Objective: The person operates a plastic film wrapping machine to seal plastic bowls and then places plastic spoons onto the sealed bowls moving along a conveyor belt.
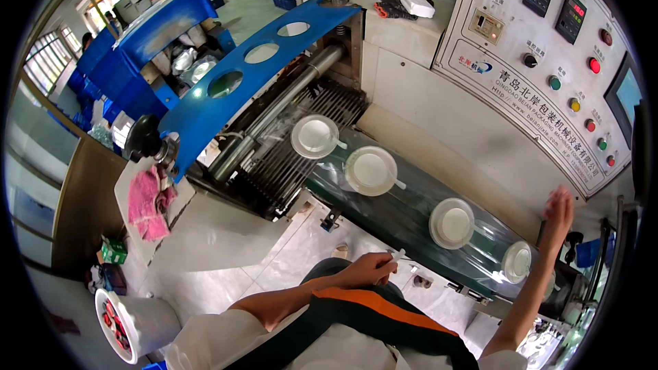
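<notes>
Close in front of my body, my left hand (370, 269) is closed around a small white handle-like piece (398, 255), whose tip sticks out past the fingers. My right hand (558, 211) is raised over the far right end of the green conveyor belt (415, 211), near the control panel. Its fingers look stretched out, slightly blurred, with nothing seen in them. Along the belt, under clear film, sit several sets of white round dishes, such as the dish set in the middle (371, 171) and the dish set farther right (452, 224). White spoon handles stick out beside the left ones.
A control panel (524, 89) with displays, knobs and buttons rises behind the belt. At left, a blue plate with round holes (262, 53) spans metal rollers. A pink cloth (149, 205) lies on a ledge. A white bucket (154, 325) stands on the floor at lower left.
</notes>
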`<act>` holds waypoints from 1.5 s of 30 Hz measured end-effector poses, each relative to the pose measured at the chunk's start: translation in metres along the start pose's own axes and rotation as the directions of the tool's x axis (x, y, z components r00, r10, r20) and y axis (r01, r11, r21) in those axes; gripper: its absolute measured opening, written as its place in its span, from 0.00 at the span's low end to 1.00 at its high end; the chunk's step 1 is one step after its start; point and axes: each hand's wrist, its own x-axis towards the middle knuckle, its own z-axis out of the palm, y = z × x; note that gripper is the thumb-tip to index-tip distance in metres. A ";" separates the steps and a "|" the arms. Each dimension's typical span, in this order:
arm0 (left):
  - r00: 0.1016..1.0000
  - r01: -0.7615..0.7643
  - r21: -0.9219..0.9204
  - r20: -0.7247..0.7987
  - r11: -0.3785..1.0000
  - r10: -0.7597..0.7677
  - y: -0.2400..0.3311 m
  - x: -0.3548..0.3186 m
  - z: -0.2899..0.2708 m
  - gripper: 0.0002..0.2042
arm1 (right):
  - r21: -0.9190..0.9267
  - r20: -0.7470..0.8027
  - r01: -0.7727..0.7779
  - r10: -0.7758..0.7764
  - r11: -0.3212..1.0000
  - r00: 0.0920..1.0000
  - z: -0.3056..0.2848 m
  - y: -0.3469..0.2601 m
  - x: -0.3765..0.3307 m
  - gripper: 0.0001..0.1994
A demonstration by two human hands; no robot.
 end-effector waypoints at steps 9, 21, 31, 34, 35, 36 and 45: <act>0.963 -0.028 0.070 0.270 0.997 0.008 -0.012 0.010 -0.007 0.11 | -0.322 0.080 -0.070 0.101 0.944 0.992 0.026 -0.033 -0.055 0.13; 0.986 -0.123 -0.001 -0.110 0.992 0.122 -0.022 -0.019 -0.029 0.12 | 0.023 -0.019 0.039 -0.039 0.999 0.999 0.026 0.010 0.085 0.18; 0.981 -0.054 0.021 -0.187 0.998 0.057 -0.024 -0.017 -0.015 0.13 | 0.009 -0.167 0.333 -0.327 0.943 0.930 -0.074 0.078 0.177 0.15; 0.976 0.027 0.067 -0.219 0.997 -0.012 -0.008 -0.021 -0.007 0.12 | 0.285 -0.380 0.287 -0.167 0.914 0.910 -0.063 0.069 0.201 0.11; 0.961 0.031 0.050 -0.276 0.998 -0.016 -0.008 -0.023 -0.006 0.12 | 0.431 -0.454 0.214 0.006 0.876 0.891 -0.010 0.024 0.177 0.13; 0.979 0.022 0.085 -0.204 0.996 -0.004 -0.006 -0.012 0.001 0.12 | 0.399 -0.475 0.285 -0.070 0.872 0.877 -0.033 0.021 0.177 0.17; 0.960 -0.031 0.161 -0.269 0.987 0.074 0.012 -0.012 0.017 0.10 | -0.429 -0.224 0.280 -0.401 0.859 0.888 -0.144 0.048 0.211 0.12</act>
